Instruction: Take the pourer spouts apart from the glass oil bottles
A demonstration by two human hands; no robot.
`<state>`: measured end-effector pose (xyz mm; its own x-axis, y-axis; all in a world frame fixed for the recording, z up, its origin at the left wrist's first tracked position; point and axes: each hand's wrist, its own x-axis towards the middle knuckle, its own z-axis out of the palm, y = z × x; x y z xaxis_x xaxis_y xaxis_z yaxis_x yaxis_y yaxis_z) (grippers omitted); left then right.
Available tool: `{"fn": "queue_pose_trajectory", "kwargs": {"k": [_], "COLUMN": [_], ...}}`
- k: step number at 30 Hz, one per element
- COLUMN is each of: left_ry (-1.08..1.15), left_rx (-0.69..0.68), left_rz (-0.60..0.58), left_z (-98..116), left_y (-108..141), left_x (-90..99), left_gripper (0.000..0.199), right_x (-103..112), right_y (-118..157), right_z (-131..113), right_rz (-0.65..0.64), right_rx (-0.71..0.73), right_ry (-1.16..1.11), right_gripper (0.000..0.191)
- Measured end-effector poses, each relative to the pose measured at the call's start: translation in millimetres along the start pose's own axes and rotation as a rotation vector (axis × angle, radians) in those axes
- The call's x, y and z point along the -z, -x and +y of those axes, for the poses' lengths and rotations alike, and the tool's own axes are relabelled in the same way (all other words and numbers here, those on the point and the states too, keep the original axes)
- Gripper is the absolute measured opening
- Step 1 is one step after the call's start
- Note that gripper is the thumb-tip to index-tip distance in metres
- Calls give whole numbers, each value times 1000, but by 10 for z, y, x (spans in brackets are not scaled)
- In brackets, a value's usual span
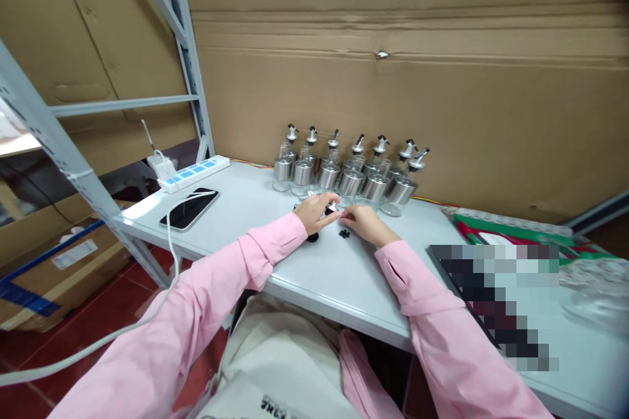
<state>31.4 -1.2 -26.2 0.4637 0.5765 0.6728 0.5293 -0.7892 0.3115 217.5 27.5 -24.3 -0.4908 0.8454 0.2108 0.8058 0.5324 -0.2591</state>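
Observation:
My left hand (316, 212) is closed around a small silver-and-black bottle pourer (331, 208), which its fingers partly cover. Close beside it, my right hand (364, 220) has its fingertips pinched together; anything between them is too small to make out. A cluster of small black pieces (344, 234) lies on the table just below the right fingertips. Under the left wrist a round black part (313, 237) is partly visible. Behind both hands stand several glass bottles with steel sleeves (352, 182), and the back ones carry pourers (358, 143).
A phone (190, 209) and a white power strip (194, 174) lie on the table's left side, with a white cable (170, 236) running off toward me. Green and red packaging (511, 236) occupies the right. A cardboard wall (403, 98) rises behind the bottles; a metal shelf post (184, 46) stands left.

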Motion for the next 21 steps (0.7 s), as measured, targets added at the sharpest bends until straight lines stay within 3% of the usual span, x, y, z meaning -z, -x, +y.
{"fn": "queue_pose_trajectory", "kwargs": {"k": [21], "left_ry": [21], "left_rx": [49], "left_rz": [-24], "left_z": [15], "left_y": [-3], "left_x": [-19], "left_gripper": [27], "right_x": [-1], "right_y": [-8], "right_z": [23], "right_rz": [18], "right_rx": [16], "right_ry": [-70], "right_gripper": [20]}}
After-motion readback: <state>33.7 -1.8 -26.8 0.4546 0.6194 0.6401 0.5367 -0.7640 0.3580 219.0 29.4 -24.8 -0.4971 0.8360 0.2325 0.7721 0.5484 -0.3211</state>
